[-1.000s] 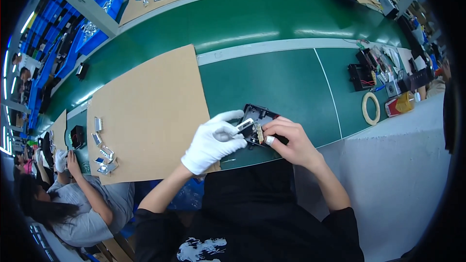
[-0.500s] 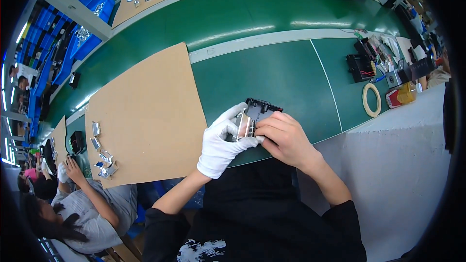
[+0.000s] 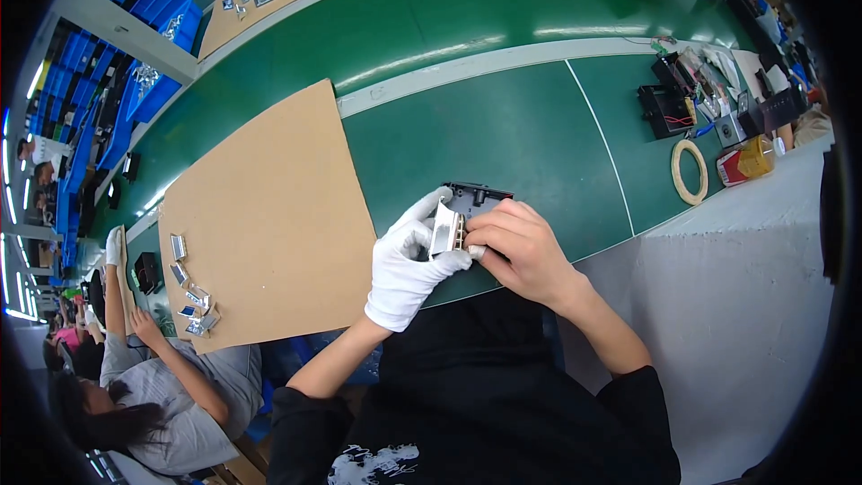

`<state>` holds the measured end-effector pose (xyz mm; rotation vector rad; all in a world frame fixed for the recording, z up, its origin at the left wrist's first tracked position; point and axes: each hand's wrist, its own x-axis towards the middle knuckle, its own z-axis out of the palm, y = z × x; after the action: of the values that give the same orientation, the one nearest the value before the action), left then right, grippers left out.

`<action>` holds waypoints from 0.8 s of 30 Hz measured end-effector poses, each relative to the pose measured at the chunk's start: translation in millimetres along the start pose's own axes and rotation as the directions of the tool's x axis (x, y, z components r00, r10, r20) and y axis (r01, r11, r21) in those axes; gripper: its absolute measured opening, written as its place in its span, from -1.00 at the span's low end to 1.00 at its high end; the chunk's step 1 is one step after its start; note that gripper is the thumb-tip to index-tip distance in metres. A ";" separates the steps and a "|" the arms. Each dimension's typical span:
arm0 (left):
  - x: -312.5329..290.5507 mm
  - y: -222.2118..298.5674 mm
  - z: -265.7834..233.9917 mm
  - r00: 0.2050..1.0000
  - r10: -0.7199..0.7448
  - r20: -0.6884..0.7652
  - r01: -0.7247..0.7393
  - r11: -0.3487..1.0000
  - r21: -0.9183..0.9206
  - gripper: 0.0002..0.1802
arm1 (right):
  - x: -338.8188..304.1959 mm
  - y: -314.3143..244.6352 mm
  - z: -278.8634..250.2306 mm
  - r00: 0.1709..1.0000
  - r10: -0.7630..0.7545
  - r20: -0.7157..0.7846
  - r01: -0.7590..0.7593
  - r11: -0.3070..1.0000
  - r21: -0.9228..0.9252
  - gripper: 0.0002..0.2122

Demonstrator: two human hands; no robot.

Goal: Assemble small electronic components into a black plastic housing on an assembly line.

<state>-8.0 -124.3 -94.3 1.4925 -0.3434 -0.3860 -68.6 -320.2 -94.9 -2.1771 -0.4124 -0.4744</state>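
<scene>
My left hand (image 3: pixel 399 277), in a white glove, is closed around a small shiny silver metal part (image 3: pixel 444 233) with a row of small slots or terminals along its right edge. My right hand (image 3: pixel 525 253) is bare apart from a pale cover on the thumb tip. Its fingers are bent and pressed together at that slotted edge; whatever is pinched there is hidden. Just beyond both hands lies an open black plastic housing (image 3: pixel 480 195), partly covered by my fingers. Whether the silver part touches the housing, I cannot tell.
Left of my hands, a brown cardboard sheet (image 3: pixel 269 216) carries several small silver parts (image 3: pixel 199 298) at its left edge. Right: a tape roll (image 3: pixel 689 172), a bottle (image 3: pixel 747 162), a black box (image 3: pixel 664 111). A co-worker (image 3: pixel 171 395) sits at left; more silver parts lie across the green bench.
The silver part is tilted so its broad shiny face shows more. My hands stay nearly in place. The co-worker's gloved hand has reached farther forward, and the whole view has shifted slightly.
</scene>
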 end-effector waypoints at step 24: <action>61.5 7.1 -32.5 0.914 -0.005 0.406 -0.161 0.913 0.375 0.09 | -2.0 8.5 9.9 0.962 0.133 -0.237 -0.136 0.991 0.005 -0.83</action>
<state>61.8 -122.8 -89.8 1.7906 -0.8514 -0.5828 -64.6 -317.5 -107.2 -2.1108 -0.1298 -0.6526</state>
